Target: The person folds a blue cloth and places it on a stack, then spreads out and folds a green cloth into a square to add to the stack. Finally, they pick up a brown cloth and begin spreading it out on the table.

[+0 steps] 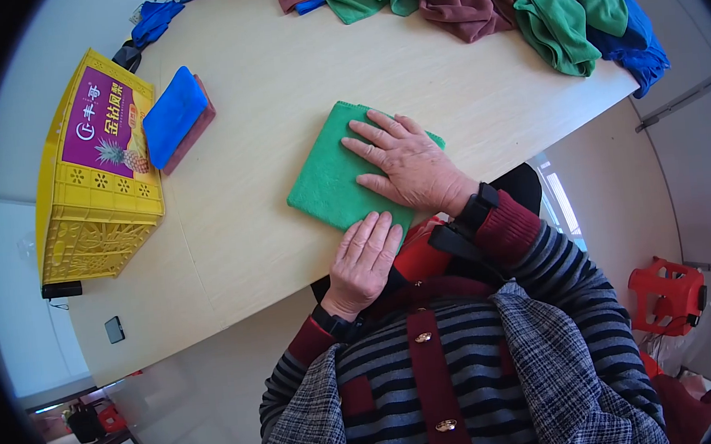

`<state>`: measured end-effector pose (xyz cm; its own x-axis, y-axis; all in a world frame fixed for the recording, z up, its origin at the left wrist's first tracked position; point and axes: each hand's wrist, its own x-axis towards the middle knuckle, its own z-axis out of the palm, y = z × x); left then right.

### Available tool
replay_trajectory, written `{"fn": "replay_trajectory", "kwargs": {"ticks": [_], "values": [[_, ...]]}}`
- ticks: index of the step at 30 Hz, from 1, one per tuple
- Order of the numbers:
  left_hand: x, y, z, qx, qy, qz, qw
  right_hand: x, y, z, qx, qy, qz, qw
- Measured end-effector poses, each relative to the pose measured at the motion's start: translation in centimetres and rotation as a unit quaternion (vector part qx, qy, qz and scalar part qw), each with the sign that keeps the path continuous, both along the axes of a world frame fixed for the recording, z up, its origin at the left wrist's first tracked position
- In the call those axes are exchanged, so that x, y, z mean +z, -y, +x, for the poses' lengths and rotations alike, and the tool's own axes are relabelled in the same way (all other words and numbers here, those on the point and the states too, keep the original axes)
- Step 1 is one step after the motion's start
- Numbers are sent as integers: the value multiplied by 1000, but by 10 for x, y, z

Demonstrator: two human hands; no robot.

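A green cloth (330,173), folded into a flat rectangle, lies near the table's front edge. My right hand (409,162) rests flat on its right part with the fingers spread. At the cloth's lower edge, my left hand (363,259) lies with its fingers stretched out, the fingertips on the cloth. Neither hand is gripping anything. Farther left, a folded blue cloth (175,118) sits on top of a folded brown-red cloth (198,138), beside the yellow crate.
The yellow crate (105,210) stands at the table's left. Crumpled green (554,23), brown-red (459,6) and blue (644,40) cloths lie along the far right edge. A small dark object (115,329) is at the front left. A red stool (666,296) stands on the floor at right.
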<state>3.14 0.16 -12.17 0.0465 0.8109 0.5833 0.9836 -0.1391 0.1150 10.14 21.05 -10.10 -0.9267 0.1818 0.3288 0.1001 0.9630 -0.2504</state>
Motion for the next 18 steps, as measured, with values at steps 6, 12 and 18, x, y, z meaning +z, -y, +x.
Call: {"fn": "replay_trajectory", "kwargs": {"ticks": [6,12,18], "values": [[2,3,1,-7,-7,7,1000,2,-6,1,-49,10,-4,999],[1,23,4,-52,-10,6,999,-5,-12,6,-63,-5,-8,998],[0,36,-10,7,26,42,999,-8,-14,17,-75,-79,-34,993]]}}
